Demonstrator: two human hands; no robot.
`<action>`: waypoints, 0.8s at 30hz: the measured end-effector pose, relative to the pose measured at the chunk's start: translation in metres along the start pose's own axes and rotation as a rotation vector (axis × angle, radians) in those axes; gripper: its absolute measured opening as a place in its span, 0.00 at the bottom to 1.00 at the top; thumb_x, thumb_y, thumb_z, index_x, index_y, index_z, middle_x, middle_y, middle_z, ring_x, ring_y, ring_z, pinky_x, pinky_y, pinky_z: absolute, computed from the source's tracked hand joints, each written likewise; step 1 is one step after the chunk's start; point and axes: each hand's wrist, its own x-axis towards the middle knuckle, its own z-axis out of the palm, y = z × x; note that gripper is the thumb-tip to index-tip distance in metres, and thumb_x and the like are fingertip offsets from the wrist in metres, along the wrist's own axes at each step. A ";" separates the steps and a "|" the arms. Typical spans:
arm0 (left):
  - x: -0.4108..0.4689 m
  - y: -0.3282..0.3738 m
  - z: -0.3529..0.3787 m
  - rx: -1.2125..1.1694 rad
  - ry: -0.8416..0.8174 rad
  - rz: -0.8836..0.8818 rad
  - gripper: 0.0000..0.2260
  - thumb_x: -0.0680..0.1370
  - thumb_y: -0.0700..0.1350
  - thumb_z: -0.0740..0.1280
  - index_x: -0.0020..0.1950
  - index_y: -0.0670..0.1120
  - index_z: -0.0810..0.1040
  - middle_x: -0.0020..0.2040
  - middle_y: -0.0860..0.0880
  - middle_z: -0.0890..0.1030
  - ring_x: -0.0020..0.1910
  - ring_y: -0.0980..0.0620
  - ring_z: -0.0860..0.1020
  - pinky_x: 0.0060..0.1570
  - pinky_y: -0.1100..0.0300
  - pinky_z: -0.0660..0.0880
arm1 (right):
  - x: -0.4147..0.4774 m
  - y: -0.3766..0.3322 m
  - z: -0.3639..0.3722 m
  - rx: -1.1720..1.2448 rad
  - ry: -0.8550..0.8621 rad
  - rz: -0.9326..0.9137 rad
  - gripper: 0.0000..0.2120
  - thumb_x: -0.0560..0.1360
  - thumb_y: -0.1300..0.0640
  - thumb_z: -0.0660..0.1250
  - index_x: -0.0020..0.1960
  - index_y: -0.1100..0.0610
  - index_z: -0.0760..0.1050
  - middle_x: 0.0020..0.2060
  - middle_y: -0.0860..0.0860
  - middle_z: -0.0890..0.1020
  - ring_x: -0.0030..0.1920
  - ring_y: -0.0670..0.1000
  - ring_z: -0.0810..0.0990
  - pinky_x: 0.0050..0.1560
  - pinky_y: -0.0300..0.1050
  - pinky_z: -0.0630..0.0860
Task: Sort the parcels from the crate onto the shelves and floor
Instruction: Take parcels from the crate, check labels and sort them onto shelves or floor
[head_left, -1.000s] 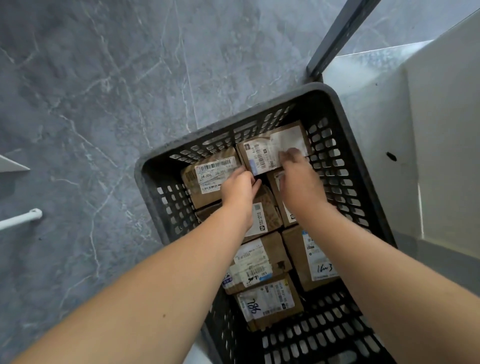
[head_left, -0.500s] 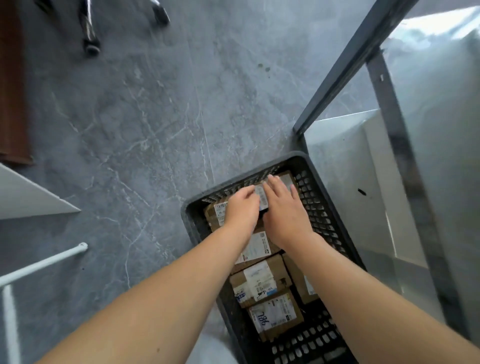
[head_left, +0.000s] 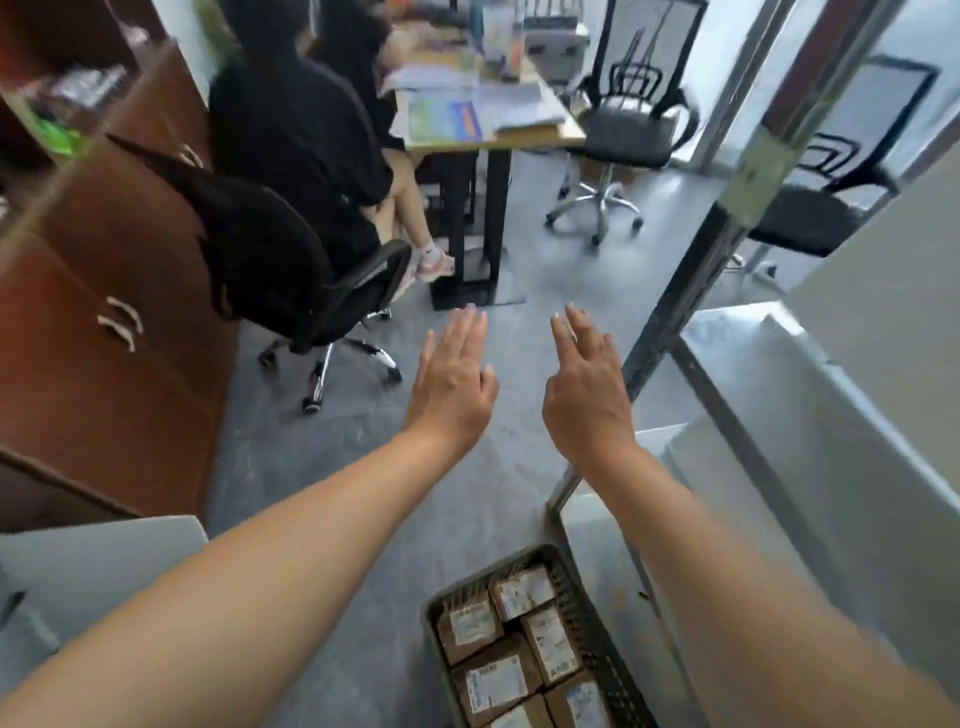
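Several parcels (head_left: 493, 680), brown boxes with white labels up, sat packed in the crate (head_left: 595, 629) at the bottom of my view, just left of the metal shelf (head_left: 769, 395). Both of my arms reached forward above the grey floor (head_left: 509, 499), well past the crate and touching nothing in it. The left hand (head_left: 452, 379) hung palm down, fingers straight and close together, holding nothing. The right hand (head_left: 587, 395) was level with it and a little apart, fingers straight and slightly spread, also empty. Just beyond the right hand a dark post (head_left: 691, 270) rose at the shelf's corner. To the left stood a brown cabinet (head_left: 93, 364), with a black chair (head_left: 260, 249) beside it and a person (head_left: 291, 124) in black seated there. Farthest off was a desk (head_left: 519, 139) covered in papers, with another chair (head_left: 623, 135) to its right; the picture was blurred there.
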 end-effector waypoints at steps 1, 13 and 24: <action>0.005 0.014 -0.024 0.022 0.058 0.052 0.28 0.80 0.43 0.56 0.80 0.43 0.54 0.81 0.48 0.53 0.80 0.52 0.48 0.76 0.55 0.38 | 0.008 -0.009 -0.027 -0.027 0.038 -0.028 0.34 0.75 0.68 0.56 0.80 0.60 0.51 0.80 0.52 0.50 0.79 0.51 0.45 0.78 0.47 0.39; -0.035 0.235 -0.203 0.046 0.411 0.552 0.29 0.80 0.50 0.50 0.80 0.43 0.51 0.81 0.46 0.52 0.80 0.50 0.49 0.77 0.44 0.46 | -0.066 -0.060 -0.294 -0.283 0.557 -0.066 0.30 0.78 0.56 0.63 0.78 0.58 0.59 0.79 0.54 0.57 0.79 0.54 0.52 0.78 0.56 0.44; -0.166 0.408 -0.214 -0.060 0.306 0.894 0.27 0.84 0.54 0.45 0.80 0.44 0.51 0.81 0.48 0.50 0.80 0.52 0.46 0.77 0.46 0.42 | -0.257 -0.022 -0.436 -0.376 0.744 0.168 0.29 0.78 0.59 0.59 0.78 0.59 0.57 0.78 0.57 0.58 0.78 0.56 0.56 0.78 0.57 0.50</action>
